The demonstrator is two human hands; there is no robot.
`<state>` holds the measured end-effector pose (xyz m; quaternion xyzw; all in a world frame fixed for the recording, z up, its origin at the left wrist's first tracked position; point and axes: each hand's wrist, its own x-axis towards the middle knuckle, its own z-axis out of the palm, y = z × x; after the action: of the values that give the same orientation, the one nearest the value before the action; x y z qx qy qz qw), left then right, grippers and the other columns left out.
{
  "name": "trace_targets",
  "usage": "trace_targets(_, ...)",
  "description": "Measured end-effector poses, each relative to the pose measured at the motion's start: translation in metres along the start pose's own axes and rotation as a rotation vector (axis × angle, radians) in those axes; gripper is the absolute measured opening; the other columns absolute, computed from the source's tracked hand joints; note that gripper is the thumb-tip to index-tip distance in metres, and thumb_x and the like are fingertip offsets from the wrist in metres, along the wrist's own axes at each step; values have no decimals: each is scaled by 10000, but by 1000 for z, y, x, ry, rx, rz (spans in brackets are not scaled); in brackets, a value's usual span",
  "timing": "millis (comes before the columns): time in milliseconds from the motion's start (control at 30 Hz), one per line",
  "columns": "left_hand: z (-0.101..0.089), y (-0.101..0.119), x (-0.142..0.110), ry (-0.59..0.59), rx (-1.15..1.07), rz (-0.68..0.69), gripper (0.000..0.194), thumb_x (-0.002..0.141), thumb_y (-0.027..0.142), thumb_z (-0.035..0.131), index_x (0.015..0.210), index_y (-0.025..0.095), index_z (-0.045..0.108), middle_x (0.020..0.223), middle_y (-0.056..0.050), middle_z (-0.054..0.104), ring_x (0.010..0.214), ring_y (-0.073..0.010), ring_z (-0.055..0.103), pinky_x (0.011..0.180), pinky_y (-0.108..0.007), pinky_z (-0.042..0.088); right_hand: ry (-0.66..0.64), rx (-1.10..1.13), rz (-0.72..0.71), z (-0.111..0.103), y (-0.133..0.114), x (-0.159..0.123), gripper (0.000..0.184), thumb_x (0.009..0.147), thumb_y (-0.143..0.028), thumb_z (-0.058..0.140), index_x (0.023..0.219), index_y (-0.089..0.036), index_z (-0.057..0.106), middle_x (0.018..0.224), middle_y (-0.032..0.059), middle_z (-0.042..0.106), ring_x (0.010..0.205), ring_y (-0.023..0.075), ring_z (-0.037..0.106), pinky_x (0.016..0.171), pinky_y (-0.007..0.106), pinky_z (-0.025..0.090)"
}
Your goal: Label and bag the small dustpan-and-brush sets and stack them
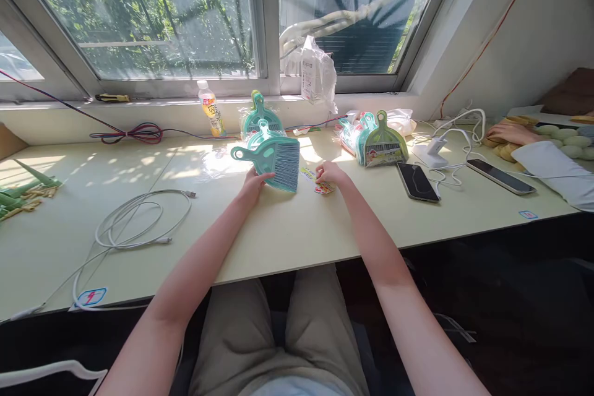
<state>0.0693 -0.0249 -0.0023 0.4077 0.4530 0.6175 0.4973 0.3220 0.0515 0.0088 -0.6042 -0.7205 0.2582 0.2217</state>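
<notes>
My left hand point(253, 185) grips the bottom edge of a teal hand brush point(273, 161) with grey-blue bristles, held on edge over the pale table point(288, 229). My right hand point(330, 173) pinches a small colourful label card point(321, 184) lying on the table just right of the brush. Behind the brush lies a teal dustpan in clear wrap point(260, 116). To the right, several teal dustpan sets point(378, 139) lie stacked with a printed label on the front one.
A white cable point(134, 223) coils at the left. A drink bottle point(210, 108) stands by the window. Two phones point(417, 182) point(501, 176) lie at the right beside a white charger point(434, 148). Another person's hand point(510, 132) and sleeve rest far right. Green strips point(23, 195) sit far left.
</notes>
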Motion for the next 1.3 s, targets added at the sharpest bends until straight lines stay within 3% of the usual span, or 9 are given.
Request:
trace_targets(200,-2,-3,1,-3,6,3,497,489,223,858,942,195,654,933,-48,727,969,-257,683,915,-400,514,-62,-155,-25,-8,-4,2,248,576,-57,821,798,-153,770,927,103,750,1039,313,675,835,351,545)
trace_targets(333,-2,-4,1,-17,0,6,508,499,221,858,964,194,657,951,-49,724,963,-253,678,906,-398,512,-95,-100,5,-5,-4,1,266,619,1,741,846,-138,748,998,103,747,957,252,696,737,283,539)
trace_targets(500,-4,-5,2,-11,24,-4,512,519,240,858,984,198,648,960,-38,715,967,-234,670,919,-384,506,-83,27,35,-8,6,3,298,568,-25,774,824,-160,700,869,49,748,845,218,693,757,305,534)
trace_targets(667,-4,-5,1,-8,8,-26,541,525,205,844,1022,209,630,962,-30,700,935,-210,667,896,-374,520,118,629,28,-21,2,1,310,627,-188,821,895,-185,666,872,40,733,879,200,692,790,315,544)
trace_targets(800,-2,-3,0,-7,-56,-31,634,547,162,818,1133,236,587,959,-14,686,878,-189,664,868,-381,538,32,976,-140,-5,-25,-8,335,654,-331,845,893,-216,639,929,28,735,844,168,700,752,280,547)
trace_targets(900,2,-2,-2,-34,-97,-20,682,567,148,810,1193,242,557,998,-25,693,905,-205,673,886,-401,540,39,814,-137,20,-45,-16,283,685,-345,827,799,-202,610,851,36,733,718,168,679,693,305,538)
trace_targets(1000,4,-3,-5,-72,-118,2,701,597,170,812,1237,250,539,1080,-39,698,994,-233,673,922,-421,536,180,497,-138,37,-57,-25,233,736,-353,787,806,-214,612,852,20,732,722,185,668,692,331,518)
trace_targets(1133,4,-5,-7,-138,-95,25,702,612,201,827,1249,251,539,1157,-53,693,1098,-259,653,978,-448,511,348,243,-124,39,-60,-34,223,775,-389,753,860,-240,610,886,-5,728,825,208,665,728,333,483)
trace_targets(1300,9,-9,-8,-212,-107,64,741,562,204,871,1235,196,562,1198,-101,683,1134,-292,642,1034,-481,472,372,211,-79,33,-59,-35,306,767,-421,748,949,-254,567,842,-26,686,800,197,646,664,293,423)
